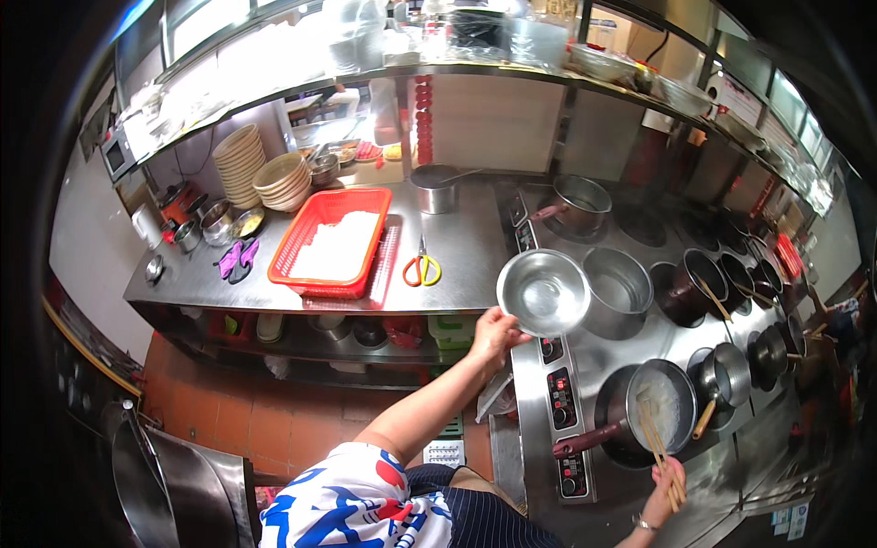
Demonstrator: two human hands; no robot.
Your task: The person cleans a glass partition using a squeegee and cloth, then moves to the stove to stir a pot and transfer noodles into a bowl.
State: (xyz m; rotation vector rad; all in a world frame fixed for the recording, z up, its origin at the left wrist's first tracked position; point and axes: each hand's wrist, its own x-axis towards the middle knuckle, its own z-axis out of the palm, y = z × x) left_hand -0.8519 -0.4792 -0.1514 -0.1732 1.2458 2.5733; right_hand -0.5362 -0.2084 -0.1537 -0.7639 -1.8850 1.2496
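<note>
My left hand [499, 337] grips the rim of a shiny steel bowl [542, 284], which looks bare inside. The bowl overlaps the edge of a steel pot [620, 281] on the cooktop, and I cannot tell whether they touch. In my right hand [663, 490] is a pair of long wooden chopsticks [653, 431]. Their tips dip into white, foamy contents [661, 397], perhaps noodles, in a dark saucepan [688, 426]. That pan's reddish-brown handle [589, 438] points left across the control panel [562, 404].
A red plastic basket [282, 268] holding something white stands on the steel counter [473, 240]. Beside it lie scissors [422, 268] with red and yellow handles. Stacked bowls [240, 168] stand behind. More pans [699, 274] line the cooktop's right. A shelf [384, 70] runs overhead.
</note>
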